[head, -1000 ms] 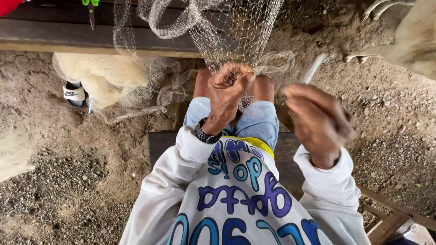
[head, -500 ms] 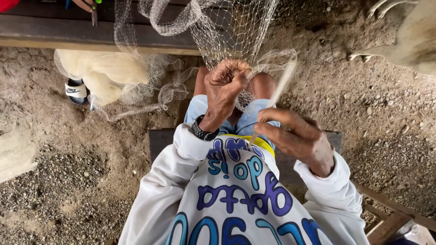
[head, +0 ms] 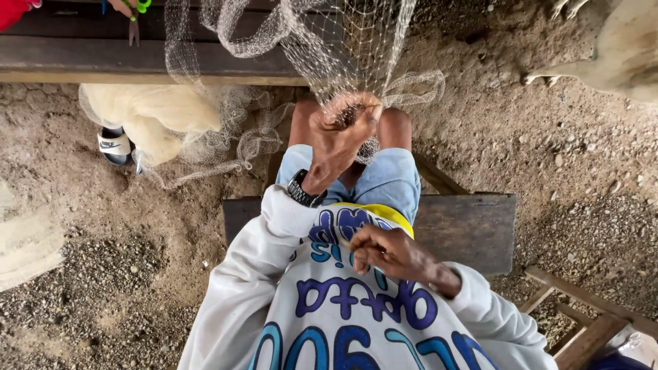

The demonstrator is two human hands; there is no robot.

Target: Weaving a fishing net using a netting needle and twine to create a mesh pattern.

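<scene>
Above the knees, a fishing net (head: 343,48) hangs bunched.
Left hand (head: 340,130) is clenched on the net's mesh over the knees; right hand (head: 384,250) rests curled against the white shirt (head: 343,308), and whether it holds anything cannot be told. Dark wooden bench (head: 473,229) sits beneath.

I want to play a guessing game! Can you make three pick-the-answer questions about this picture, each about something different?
1. Where does the wide dark wooden bench stand?
A on sandy ground
B on grass
C in water

2. What colour are the person's denim shorts?
A red
B light blue
C black

3. What is the left hand doing?
A lying flat
B waving
C gripping the pale mesh fishing net

Answers: 1 A, sand and pebbles surround the bench. 2 B, pale blue cloth covers the thighs. 3 C, its fingers are curled into the bunched mesh.
</scene>
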